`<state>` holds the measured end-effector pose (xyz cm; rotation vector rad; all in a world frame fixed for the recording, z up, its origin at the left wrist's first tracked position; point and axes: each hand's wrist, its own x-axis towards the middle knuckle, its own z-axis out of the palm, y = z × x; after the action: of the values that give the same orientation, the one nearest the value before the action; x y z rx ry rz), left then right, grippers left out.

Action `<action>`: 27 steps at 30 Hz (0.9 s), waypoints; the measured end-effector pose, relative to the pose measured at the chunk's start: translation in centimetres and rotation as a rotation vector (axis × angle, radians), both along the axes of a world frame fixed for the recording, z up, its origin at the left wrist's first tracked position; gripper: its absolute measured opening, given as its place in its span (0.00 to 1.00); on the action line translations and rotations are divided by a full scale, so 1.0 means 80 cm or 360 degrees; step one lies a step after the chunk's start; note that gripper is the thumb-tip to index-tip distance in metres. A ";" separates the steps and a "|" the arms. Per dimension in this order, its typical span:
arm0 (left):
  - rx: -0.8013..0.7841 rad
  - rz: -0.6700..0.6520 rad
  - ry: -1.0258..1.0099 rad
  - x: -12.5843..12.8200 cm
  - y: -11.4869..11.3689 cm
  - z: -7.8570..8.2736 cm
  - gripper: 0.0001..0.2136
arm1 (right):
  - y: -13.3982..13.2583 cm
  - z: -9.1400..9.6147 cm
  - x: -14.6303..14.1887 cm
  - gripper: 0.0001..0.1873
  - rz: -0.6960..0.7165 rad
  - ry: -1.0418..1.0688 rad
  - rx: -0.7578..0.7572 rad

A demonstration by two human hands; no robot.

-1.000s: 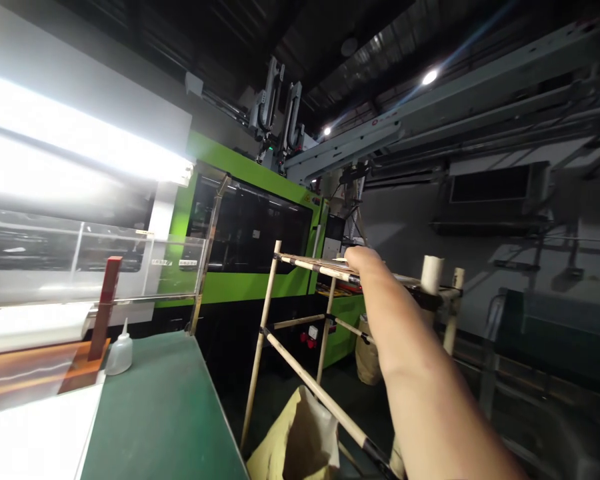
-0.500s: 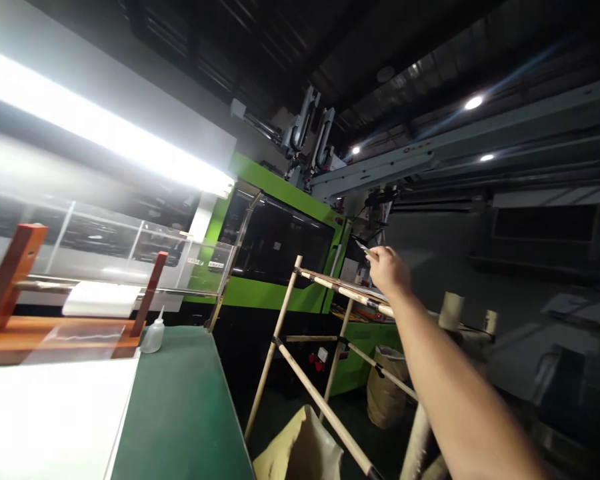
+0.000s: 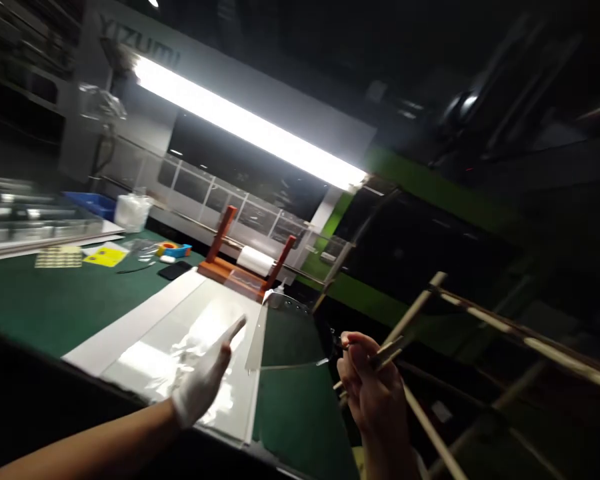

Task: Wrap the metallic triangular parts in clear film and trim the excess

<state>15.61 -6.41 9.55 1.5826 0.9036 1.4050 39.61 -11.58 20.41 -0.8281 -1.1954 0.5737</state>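
Observation:
My left hand (image 3: 205,377), in a white glove with bare fingertips, is stretched out over a shiny clear sheet (image 3: 155,347) on the table. Its fingers are straight and hold nothing. Just right of its fingertips is a clear curved panel (image 3: 293,337); whether it lies on the table or is lifted cannot be told. My right hand (image 3: 373,380), ungloved, is closed at the table's right edge, around a slim pale tool (image 3: 389,353) whose kind is blurred. A dark glinting bit shows between this hand and the panel, without clear contact.
A red-brown stand (image 3: 230,270) with a white roll (image 3: 256,261) stands at the back, beside a squeeze bottle (image 3: 277,293). A tape dispenser (image 3: 175,250), yellow card (image 3: 105,256) and blue bin (image 3: 93,203) lie left. A pole rack (image 3: 500,323) stands at right. A lamp (image 3: 250,127) hangs overhead.
The view has swung left and down from the rack to the table. My right hand has come back from over the rack to the table edge. My left hand and the clear panel have entered view.

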 end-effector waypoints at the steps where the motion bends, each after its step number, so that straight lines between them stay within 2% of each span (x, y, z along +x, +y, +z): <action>1: 0.0028 -0.0060 -0.0153 0.006 -0.007 0.021 0.48 | 0.000 -0.011 -0.019 0.13 0.0056 0.0054 -0.0020; 3: 0.0080 -0.0145 -0.0364 0.011 -0.020 0.050 0.45 | -0.001 -0.028 -0.045 0.12 0.0118 0.0143 -0.0075; 5: 0.0140 -0.0309 -0.0732 0.007 -0.030 0.060 0.39 | -0.002 -0.042 -0.059 0.12 0.0127 0.0198 -0.0135; 7: 0.0110 -0.0417 -0.0956 -0.003 -0.038 0.056 0.36 | -0.004 -0.055 -0.066 0.12 0.0114 0.0191 -0.0196; 12: -0.0186 -0.0457 -0.0916 -0.032 -0.037 0.031 0.39 | -0.005 -0.089 -0.082 0.12 -0.0005 0.0183 -0.0298; 17: -0.0371 -0.0549 -0.1053 -0.058 -0.028 0.032 0.42 | 0.004 -0.119 -0.102 0.14 0.0003 0.0223 -0.0406; 22: -0.0641 -0.0708 -0.1256 -0.079 -0.025 0.028 0.42 | 0.007 -0.134 -0.125 0.13 0.0115 0.0344 -0.0467; 27: -0.0637 -0.0751 -0.1376 -0.087 -0.016 0.011 0.42 | 0.008 -0.142 -0.134 0.15 0.0100 0.0397 -0.0638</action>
<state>8.65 -7.67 10.45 0.6882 0.2320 1.2684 28.88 -10.91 9.04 -1.0235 -0.8908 0.9592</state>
